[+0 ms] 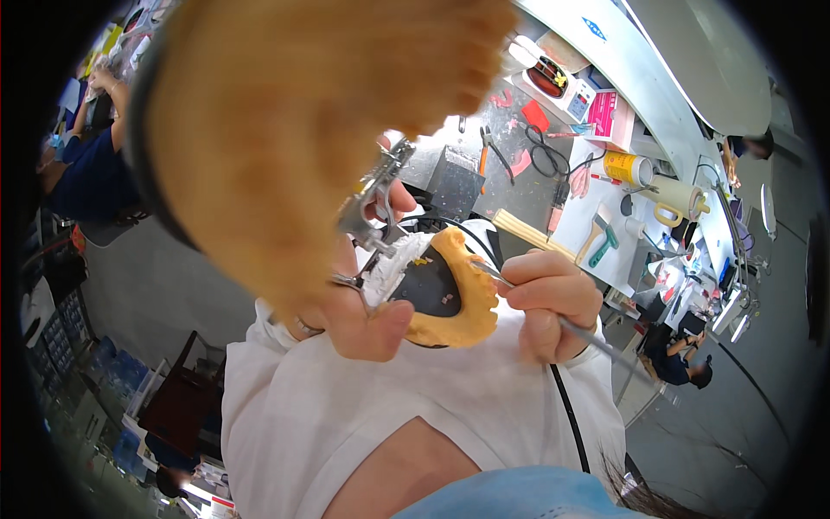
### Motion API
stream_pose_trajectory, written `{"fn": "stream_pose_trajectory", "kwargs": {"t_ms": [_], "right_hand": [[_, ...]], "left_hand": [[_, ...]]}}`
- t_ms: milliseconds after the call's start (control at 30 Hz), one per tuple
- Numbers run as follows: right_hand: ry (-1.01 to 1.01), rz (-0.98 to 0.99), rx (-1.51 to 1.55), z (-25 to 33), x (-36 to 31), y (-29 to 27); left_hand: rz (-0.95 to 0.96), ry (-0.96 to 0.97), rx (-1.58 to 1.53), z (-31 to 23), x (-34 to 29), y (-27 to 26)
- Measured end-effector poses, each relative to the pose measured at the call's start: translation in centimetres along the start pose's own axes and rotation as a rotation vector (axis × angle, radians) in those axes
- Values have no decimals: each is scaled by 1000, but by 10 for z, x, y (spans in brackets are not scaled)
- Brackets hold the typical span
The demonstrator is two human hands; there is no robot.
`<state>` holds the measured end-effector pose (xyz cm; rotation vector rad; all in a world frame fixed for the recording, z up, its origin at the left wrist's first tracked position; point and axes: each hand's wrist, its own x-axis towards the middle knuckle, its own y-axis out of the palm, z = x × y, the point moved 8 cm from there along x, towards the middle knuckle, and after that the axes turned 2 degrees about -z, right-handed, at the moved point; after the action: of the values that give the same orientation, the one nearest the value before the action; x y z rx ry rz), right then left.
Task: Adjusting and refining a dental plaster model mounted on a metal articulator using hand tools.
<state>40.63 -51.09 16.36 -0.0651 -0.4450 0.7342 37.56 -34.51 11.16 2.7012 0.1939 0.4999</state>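
Note:
A horseshoe-shaped yellow dental cast [474, 316] with a dark centre lies in front of my chest. White plaster [391, 275] joins its back to a metal articulator [361, 218]. My left hand [370, 327] grips the articulator, thumb beside the cast, the other fingers partly hidden behind the metal. A second yellow cast [285, 130], large and blurred close to the camera, covers the upper left of the view. Pinched in my right hand [553, 304] is a thin metal carving tool [596, 342]. Its tip touches, or nearly touches, the cast's toothed right edge.
Beyond my hands a workbench [540, 203] carries a wax heater [553, 82], pliers [495, 154], a black block [456, 182], a yellow-labelled jar [628, 169] and a green brush [603, 245]. A black cable [571, 424] hangs below my right hand. Other people sit at left and right.

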Motion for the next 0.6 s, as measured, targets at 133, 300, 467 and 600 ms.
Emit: {"fn": "stream_pose_trajectory", "kwargs": {"t_ms": [133,300,467,600], "right_hand": [[132,-220,318,-10,-11,-14],[55,-319,322,-12,-6,-14],[54,-230,417,-5,2,-7],[-3,-128,171,2,6,-2]], "left_hand": [[31,30,-52,5,2,-4],[43,-17,-66,7,6,-3],[-12,-11,-59,3,7,-2],[-53,36,-45,1,5,-2]]}}
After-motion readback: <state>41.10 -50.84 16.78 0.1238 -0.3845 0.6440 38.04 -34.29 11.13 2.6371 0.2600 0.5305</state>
